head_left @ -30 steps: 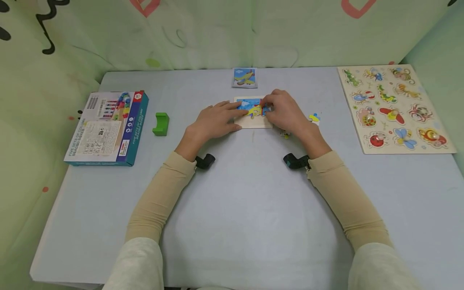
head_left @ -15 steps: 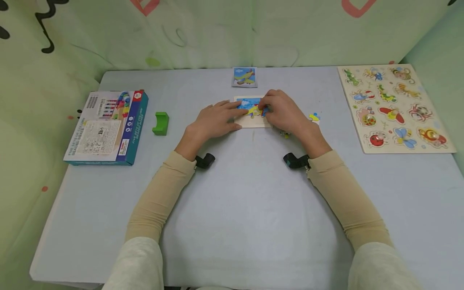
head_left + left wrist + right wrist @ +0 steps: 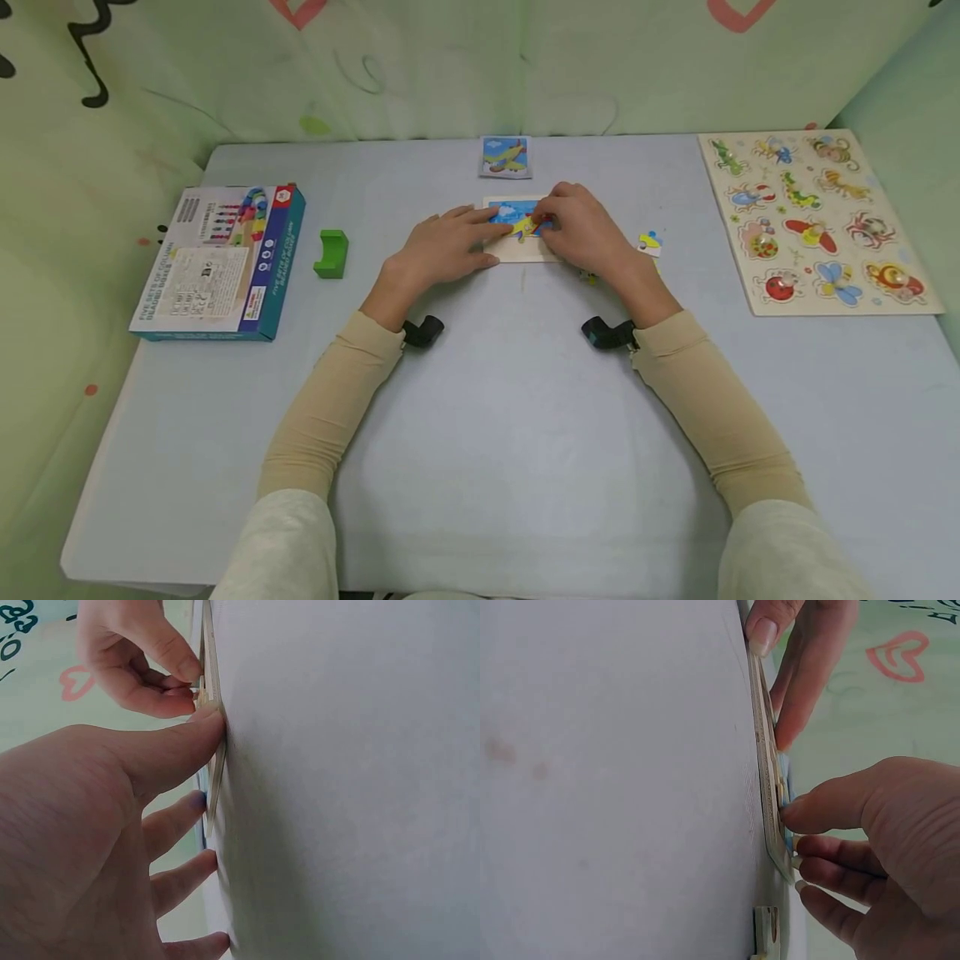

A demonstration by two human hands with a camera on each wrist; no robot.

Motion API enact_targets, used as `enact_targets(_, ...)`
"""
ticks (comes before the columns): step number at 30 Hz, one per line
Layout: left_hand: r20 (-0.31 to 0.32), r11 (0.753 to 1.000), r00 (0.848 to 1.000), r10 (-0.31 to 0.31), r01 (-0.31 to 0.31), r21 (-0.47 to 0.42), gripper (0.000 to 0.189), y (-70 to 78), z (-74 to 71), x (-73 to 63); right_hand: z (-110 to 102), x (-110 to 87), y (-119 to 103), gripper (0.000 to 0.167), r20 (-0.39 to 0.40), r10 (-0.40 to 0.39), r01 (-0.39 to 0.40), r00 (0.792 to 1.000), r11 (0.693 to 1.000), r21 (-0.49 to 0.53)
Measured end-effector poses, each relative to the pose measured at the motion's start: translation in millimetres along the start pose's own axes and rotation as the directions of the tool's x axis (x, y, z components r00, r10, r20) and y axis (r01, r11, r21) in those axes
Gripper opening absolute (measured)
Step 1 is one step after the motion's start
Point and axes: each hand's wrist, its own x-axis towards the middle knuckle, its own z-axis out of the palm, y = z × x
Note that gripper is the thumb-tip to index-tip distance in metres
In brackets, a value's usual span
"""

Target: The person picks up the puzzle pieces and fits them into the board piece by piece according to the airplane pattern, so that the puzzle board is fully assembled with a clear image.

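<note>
A small wooden puzzle board (image 3: pixel 525 252) with a blue and yellow airplane picture lies at mid-table. My left hand (image 3: pixel 442 246) rests on its left side, fingers spread nearly straight; in the left wrist view the thumb (image 3: pixel 180 742) presses the board's near edge. My right hand (image 3: pixel 587 229) pinches a blue and red puzzle piece (image 3: pixel 546 224) at the right part of the picture, mostly hidden by the fingers. A loose puzzle piece (image 3: pixel 649 243) lies right of that hand. Another loose piece (image 3: pixel 588 277) shows partly beneath the right wrist.
A card with a yellow airplane (image 3: pixel 506 158) lies behind the board. To the left are a green block (image 3: pixel 332 254) and a boxed toy set (image 3: pixel 217 262). A large insect puzzle board (image 3: pixel 817 225) lies at the right. A curtain (image 3: pixel 450 75) hangs behind the table.
My right hand has shifted slightly left with the puzzle piece, closer to the yellow airplane part. The left hand stays in place on the board.
</note>
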Motion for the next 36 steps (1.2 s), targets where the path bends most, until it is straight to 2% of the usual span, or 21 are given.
enact_targets(11,0.008,1.000,1.000,-0.006,0.006,0.004,0.056,0.0,0.8,1.1,-0.8,0.0,-3.1,0.024,0.011,-0.001,0.001,1.000,1.000,-0.014)
enact_targets(19,0.002,1.000,1.000,0.001,-0.001,-0.001,0.057,-0.7,1.1,1.9,-1.0,2.7,-1.3,0.021,-0.009,0.008,-0.008,1.000,1.000,0.018)
enact_targets(26,-0.001,1.000,1.000,0.006,-0.006,-0.001,0.057,-1.2,2.1,1.9,-4.0,1.2,-0.7,0.024,0.036,0.064,-0.066,0.997,0.996,0.064)
enact_targets(31,0.000,1.000,1.000,0.006,-0.006,0.008,0.057,-1.6,1.8,2.1,-6.9,-0.7,-0.9,0.028,0.073,0.059,-0.065,0.996,0.995,0.078)
enact_targets(36,-0.002,1.000,1.000,0.006,-0.006,0.010,0.057,-2.1,2.0,2.6,-7.4,-1.7,1.5,0.029,0.076,0.042,-0.050,0.996,0.994,0.100)
